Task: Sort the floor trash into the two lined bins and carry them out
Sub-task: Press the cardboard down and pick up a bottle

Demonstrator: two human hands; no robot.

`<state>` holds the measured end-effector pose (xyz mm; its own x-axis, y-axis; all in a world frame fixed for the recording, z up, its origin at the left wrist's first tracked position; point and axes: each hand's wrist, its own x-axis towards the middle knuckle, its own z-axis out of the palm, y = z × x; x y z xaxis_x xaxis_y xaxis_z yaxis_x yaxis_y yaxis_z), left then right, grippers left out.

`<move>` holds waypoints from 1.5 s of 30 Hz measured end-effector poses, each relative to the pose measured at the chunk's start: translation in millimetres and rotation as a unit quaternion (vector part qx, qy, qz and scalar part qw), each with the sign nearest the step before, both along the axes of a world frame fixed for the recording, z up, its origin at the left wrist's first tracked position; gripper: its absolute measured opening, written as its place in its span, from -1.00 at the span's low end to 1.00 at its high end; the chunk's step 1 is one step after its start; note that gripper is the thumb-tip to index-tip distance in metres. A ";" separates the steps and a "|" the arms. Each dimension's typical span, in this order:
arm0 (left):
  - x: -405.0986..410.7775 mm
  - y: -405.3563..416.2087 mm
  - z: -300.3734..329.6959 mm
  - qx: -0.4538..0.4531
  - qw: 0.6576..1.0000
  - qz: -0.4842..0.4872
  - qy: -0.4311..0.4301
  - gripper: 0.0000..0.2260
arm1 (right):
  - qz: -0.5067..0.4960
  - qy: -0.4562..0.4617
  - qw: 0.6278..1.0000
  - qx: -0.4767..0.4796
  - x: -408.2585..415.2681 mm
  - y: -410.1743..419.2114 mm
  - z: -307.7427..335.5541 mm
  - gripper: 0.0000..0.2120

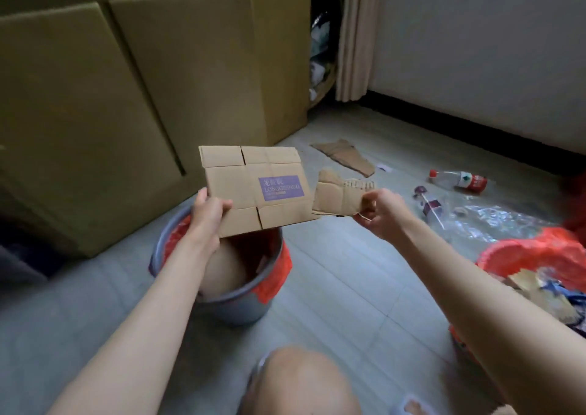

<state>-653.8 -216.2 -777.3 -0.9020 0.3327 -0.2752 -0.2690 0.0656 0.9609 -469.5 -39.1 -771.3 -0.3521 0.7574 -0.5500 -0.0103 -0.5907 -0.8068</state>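
Grey floor tiles are running under me, with big cardboard boxes leaning behind. I'm gripping a flattened carton (purple label on it) in my left hand, just above the grey bin with its red liner. My right hand is pinching a torn cardboard scrap. A second red-lined bin is sitting at right, plastic bottles lying beyond.

Flattened brown corrugated-cardboard box — matt, purple glossy label; grey plastic bin at 6 o'clock — smooth, thin red plastic liner.
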 end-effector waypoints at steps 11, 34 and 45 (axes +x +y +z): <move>-56.7 -94.5 -53.1 -0.394 0.908 -0.086 0.112 -0.69 | 0.087 -0.019 0.995 -0.039 -82.0 -53.5 -46.3 -0.79; -103.9 -64.4 -158.6 -0.579 0.681 -0.407 0.184 -0.43 | 0.370 -0.221 0.831 0.352 -152.6 -93.4 -101.6 -0.67; -72.0 -49.2 -154.6 -0.536 0.745 -0.325 0.228 -0.42 | 0.426 -0.337 0.620 0.567 -111.5 -74.8 -113.2 -0.63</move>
<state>-725.8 -265.4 -931.9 -0.7276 0.5491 -0.4112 0.4926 0.8354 0.2439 -581.0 -113.8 -884.4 -0.8693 0.4888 -0.0734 0.4801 0.8000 -0.3599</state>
